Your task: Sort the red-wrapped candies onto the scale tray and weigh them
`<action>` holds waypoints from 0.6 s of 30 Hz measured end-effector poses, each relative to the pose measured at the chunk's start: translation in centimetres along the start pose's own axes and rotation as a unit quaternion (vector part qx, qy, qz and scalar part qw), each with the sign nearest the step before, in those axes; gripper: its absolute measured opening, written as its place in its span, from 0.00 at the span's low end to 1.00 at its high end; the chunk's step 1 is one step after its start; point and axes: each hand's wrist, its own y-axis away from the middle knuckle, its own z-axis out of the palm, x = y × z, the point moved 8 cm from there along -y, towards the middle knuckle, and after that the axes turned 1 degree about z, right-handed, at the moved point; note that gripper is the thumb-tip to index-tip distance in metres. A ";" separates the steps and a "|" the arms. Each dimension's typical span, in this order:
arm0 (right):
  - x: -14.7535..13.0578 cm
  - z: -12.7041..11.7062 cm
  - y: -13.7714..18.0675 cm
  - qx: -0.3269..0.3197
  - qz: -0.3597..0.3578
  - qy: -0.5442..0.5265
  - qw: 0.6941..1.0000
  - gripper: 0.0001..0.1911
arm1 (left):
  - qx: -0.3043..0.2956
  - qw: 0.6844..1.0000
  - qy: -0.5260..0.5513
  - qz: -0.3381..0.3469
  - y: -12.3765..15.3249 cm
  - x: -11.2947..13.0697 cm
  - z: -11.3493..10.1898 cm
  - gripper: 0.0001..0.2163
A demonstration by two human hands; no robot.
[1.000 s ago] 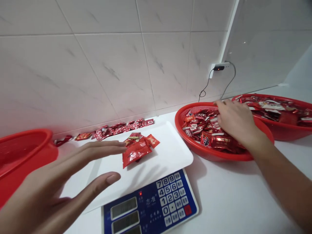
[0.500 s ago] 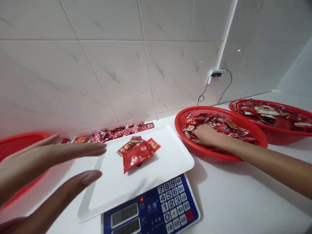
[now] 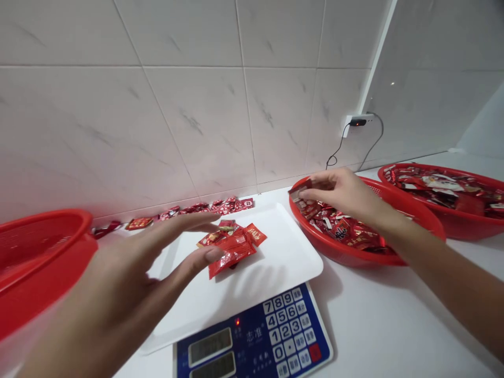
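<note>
A small heap of red candy packets [image 3: 233, 243] lies on the white tray [image 3: 283, 257] of a blue electronic scale [image 3: 255, 341]. My left hand [image 3: 129, 283] hovers over the tray's left side, fingers spread and empty, with the thumb tip beside the heap. My right hand [image 3: 344, 193] is raised over the left rim of a red basket [image 3: 409, 216] full of red packets. Its fingers pinch a dark red packet [image 3: 296, 192].
A second red basket [image 3: 452, 218] of packets stands at the far right. An empty red basin [image 3: 35, 257] sits at the left edge. A row of red packets [image 3: 197, 209] lines the tiled wall behind the scale. A cable hangs from a wall plug [image 3: 356, 123].
My right hand came up out of the basket's packets with one pinched in its fingers and moved left to the rim. My left hand moved right, up to the heap on the tray.
</note>
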 end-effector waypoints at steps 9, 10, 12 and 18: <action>-6.0 6.6 1.7 -0.021 -0.083 -0.229 0.970 0.14 | -0.137 0.987 0.073 -0.048 -0.4 -0.8 5.6 0.10; -5.8 7.0 1.4 -0.030 -0.076 -0.220 0.972 0.14 | -0.141 0.987 0.056 -0.048 -0.5 -1.2 5.5 0.10; -4.9 7.8 0.7 -0.052 -0.059 -0.190 0.979 0.14 | -0.127 0.991 0.000 -0.048 -0.8 -1.7 4.6 0.09; -2.6 8.3 -0.6 -0.068 -0.040 -0.110 0.991 0.11 | -0.051 0.985 -0.166 -0.021 -1.4 -2.0 3.1 0.10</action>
